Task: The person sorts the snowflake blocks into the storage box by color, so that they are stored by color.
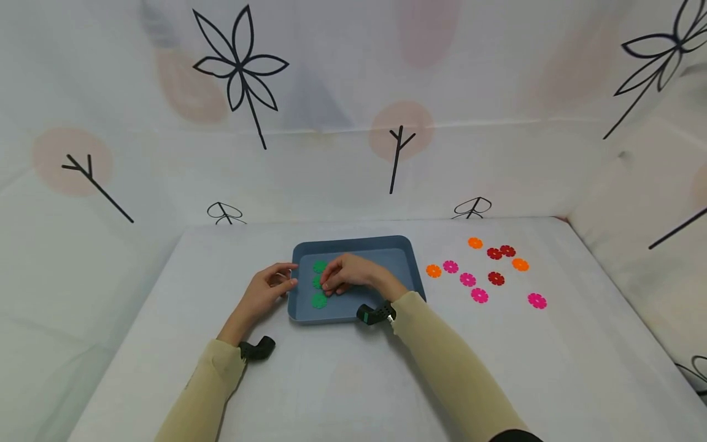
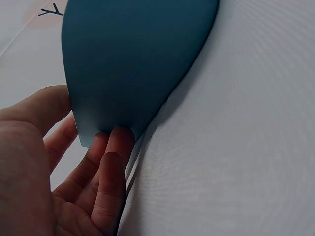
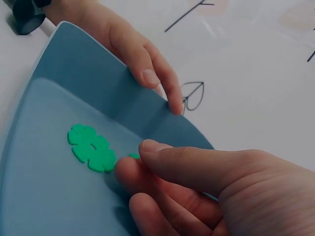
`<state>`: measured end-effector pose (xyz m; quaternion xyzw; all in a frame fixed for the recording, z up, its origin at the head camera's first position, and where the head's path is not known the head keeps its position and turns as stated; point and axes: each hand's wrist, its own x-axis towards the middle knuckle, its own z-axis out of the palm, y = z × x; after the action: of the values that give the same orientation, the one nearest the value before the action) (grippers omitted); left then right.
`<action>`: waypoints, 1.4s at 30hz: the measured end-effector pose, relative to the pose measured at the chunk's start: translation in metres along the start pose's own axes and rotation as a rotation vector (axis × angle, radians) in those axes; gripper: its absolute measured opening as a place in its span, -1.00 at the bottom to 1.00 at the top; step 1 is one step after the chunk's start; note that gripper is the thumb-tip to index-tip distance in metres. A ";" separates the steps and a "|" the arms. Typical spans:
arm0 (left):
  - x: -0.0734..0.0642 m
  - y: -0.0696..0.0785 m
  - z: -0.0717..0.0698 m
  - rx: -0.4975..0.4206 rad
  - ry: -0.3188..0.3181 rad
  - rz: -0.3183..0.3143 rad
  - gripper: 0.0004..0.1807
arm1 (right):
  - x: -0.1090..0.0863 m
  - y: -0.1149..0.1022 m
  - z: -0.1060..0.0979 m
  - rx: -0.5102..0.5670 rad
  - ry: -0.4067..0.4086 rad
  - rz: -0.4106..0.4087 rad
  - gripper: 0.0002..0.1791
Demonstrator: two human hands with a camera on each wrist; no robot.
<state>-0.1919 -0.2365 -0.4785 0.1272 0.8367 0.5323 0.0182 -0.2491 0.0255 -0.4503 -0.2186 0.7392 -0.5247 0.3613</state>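
Note:
A blue-grey tray (image 1: 361,316) lies on the table. My left hand (image 1: 266,293) holds its left edge, thumb over the rim and other fingers against the outer wall (image 2: 128,59). Three green flower-shaped discs stand in a column inside the tray's left side: a far one (image 1: 320,266), a middle one (image 1: 316,281) and a near one (image 1: 319,301). My right hand (image 1: 353,273) reaches over the tray, thumb and index fingertips pinching at the middle disc. In the right wrist view only a green sliver (image 3: 133,156) of it shows between those fingertips; the near disc lies flat.
Right of the tray, loose flower-shaped discs lie scattered on the white table (image 1: 469,368): several pink ones (image 1: 467,280), several orange ones (image 1: 433,271) and several red ones (image 1: 496,279). A patterned cloth (image 1: 331,178) hangs behind the table.

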 end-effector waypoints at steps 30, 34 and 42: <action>-0.009 0.036 -0.003 0.023 -0.028 -0.003 -0.58 | -0.075 -0.014 -0.080 -0.029 0.256 -0.127 -0.64; -0.012 0.044 -0.003 0.021 -0.030 0.003 -0.58 | -0.096 -0.010 -0.096 -0.045 0.355 -0.130 -0.66; -0.011 0.040 -0.003 0.007 -0.030 0.001 -0.57 | -0.141 0.018 -0.126 -0.074 0.560 -0.058 -0.65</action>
<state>-0.1739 -0.2256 -0.4427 0.1358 0.8381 0.5276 0.0299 -0.2534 0.2087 -0.4001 -0.0995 0.8222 -0.5474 0.1197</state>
